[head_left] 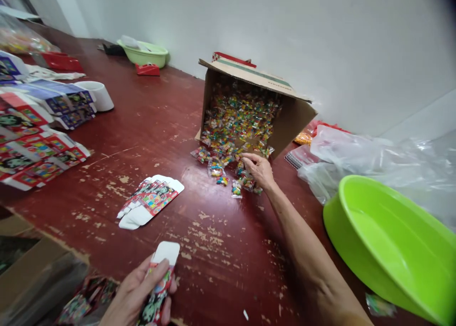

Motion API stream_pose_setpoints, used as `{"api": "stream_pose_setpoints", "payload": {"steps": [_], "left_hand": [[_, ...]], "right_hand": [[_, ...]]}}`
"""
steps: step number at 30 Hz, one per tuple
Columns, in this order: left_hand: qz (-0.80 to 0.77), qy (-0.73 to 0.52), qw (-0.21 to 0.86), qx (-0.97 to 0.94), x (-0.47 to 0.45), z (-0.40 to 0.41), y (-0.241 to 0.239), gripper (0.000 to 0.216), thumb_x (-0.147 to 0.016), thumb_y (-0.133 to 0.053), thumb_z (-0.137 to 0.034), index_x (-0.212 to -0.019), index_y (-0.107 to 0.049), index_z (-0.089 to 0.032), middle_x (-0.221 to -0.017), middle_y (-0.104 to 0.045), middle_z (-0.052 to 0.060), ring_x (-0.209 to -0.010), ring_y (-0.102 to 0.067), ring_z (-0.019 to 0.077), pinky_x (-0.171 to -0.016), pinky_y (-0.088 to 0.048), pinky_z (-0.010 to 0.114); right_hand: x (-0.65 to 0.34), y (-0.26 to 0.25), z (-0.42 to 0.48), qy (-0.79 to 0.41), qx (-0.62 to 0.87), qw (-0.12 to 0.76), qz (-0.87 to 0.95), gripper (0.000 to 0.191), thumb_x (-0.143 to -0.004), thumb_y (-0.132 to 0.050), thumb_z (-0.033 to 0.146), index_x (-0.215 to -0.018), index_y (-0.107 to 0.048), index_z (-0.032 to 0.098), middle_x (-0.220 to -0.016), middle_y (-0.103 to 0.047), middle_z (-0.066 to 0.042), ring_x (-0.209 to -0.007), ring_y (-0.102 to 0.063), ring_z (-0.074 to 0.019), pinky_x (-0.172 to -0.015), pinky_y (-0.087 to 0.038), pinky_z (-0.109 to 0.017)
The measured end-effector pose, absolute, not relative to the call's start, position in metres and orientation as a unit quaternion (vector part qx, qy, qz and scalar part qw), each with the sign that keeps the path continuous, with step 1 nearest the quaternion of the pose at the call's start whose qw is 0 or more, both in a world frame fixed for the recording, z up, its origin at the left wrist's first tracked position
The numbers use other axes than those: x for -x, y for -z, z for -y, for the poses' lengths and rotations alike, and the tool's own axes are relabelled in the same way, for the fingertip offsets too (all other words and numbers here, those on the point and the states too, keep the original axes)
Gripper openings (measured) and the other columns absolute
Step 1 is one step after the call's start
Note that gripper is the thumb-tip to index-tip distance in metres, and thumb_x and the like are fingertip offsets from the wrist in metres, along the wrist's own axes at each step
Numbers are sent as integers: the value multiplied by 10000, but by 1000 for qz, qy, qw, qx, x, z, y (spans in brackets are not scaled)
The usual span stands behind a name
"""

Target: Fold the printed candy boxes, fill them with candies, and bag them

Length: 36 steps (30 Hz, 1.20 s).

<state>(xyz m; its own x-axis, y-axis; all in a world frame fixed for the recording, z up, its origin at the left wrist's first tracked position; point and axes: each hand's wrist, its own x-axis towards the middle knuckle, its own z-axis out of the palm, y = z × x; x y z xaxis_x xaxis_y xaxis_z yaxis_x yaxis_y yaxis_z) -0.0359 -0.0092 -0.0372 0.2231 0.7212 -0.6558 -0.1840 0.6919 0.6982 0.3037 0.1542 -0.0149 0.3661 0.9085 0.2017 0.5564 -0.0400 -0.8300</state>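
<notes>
My left hand (142, 290) is closed around a small printed carton (158, 288), red with a green and black picture, its white end flap sticking up. My right hand (260, 170) reaches to the mouth of a cardboard box (294, 126) lying on its side. Its fingers are bent together at the pile of small clear packets (242, 117) with colourful pieces inside; whatever they pinch is hidden. Several packets, one of them a loose packet (236, 188), have spilled onto the table in front. Flattened cartons (153, 200) of the same print lie fanned out to the left.
Bundled cartons (39, 150) are stacked at the left on the worn red table (213, 250), near a white cup-like container (98, 96). A bright green basin (377, 240) and plastic bags (370, 155) stand right. Behind is a pale basin (146, 55). Below the table's left edge sits an open carton (39, 264).
</notes>
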Motion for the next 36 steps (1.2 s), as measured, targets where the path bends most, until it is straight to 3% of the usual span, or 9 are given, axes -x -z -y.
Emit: {"api": "stream_pose_setpoints", "payload": {"steps": [3, 5, 10, 21, 25, 27, 29, 33, 36], "left_hand": [[-521, -318, 741, -279, 35, 11, 31, 478, -712, -806, -546, -908, -550, -193, -660, -671, -9, -396, -548, 86, -382, -396, 163], [-498, -316, 744, -314, 32, 12, 29, 462, -736, -793, -530, -939, -546, -196, -694, -671, -9, -433, -566, 92, -414, -428, 179], [-436, -294, 746, -409, 13, 18, 24, 389, -798, -750, -475, -982, -568, -184, -755, -645, -12, -484, -567, 82, -467, -463, 194], [-382, -312, 724, -483, 3, 39, 15, 465, -820, -726, -451, -1162, -579, -173, -765, -565, -25, -561, -500, 85, -502, -506, 215], [-380, -337, 713, -482, 4, 43, 15, 457, -795, -758, -432, -1128, -598, -164, -731, -565, -35, -548, -501, 80, -492, -498, 198], [-382, -350, 728, -449, 4, 44, 13, 479, -793, -751, -460, -1143, -607, -167, -734, -607, -23, -527, -511, 85, -472, -499, 202], [-389, -362, 754, -386, 5, 43, 11, 506, -817, -684, -545, -1128, -635, -149, -745, -667, 20, -512, -545, 111, -459, -518, 235], [-418, -370, 769, -312, 6, 41, 8, 538, -806, -637, -606, -985, -714, -105, -770, -738, 103, -580, -643, 191, -468, -543, 276], [-409, -380, 756, -342, 6, 42, 11, 435, -773, -720, -519, -949, -732, -121, -743, -741, 72, -559, -643, 182, -464, -516, 255]], "right_hand": [[-278, 11, -124, -276, 670, 473, 501, 484, -810, -632, 549, -1117, -686, 178, -727, -645, -12, -613, -577, -160, -588, -492, -299], [-254, 8, -99, -348, 639, 483, 487, 536, -780, -650, 585, -1116, -662, 168, -743, -658, -16, -566, -585, -143, -511, -474, -267], [-198, -4, -31, -530, 502, 537, 424, 470, -660, -836, 472, -1007, -685, 194, -757, -683, 2, -643, -640, -132, -609, -522, -257], [-158, 8, 35, -456, 508, 537, 495, 150, -789, -742, 353, -825, -749, 207, -801, -713, -21, -723, -619, -169, -701, -498, -298], [-157, 7, 42, -337, 519, 494, 611, 91, -814, -740, 338, -822, -780, 256, -827, -672, -41, -872, -594, -216, -868, -473, -377], [-156, 7, 44, -353, 509, 490, 613, 154, -850, -711, 394, -813, -784, 263, -952, -641, -56, -980, -583, -224, -929, -456, -388], [-156, 10, 46, -452, 491, 502, 550, 265, -894, -648, 469, -824, -768, 243, -1064, -611, -62, -972, -595, -207, -869, -491, -361], [-151, 19, 49, -607, 458, 526, 381, 422, -752, -802, 483, -1072, -673, 240, -1025, -643, -42, -733, -590, -145, -640, -506, -276], [-145, 20, 51, -615, 452, 511, 395, 506, -696, -850, 437, -1117, -651, 237, -951, -668, -26, -755, -605, -147, -668, -512, -262]]}}
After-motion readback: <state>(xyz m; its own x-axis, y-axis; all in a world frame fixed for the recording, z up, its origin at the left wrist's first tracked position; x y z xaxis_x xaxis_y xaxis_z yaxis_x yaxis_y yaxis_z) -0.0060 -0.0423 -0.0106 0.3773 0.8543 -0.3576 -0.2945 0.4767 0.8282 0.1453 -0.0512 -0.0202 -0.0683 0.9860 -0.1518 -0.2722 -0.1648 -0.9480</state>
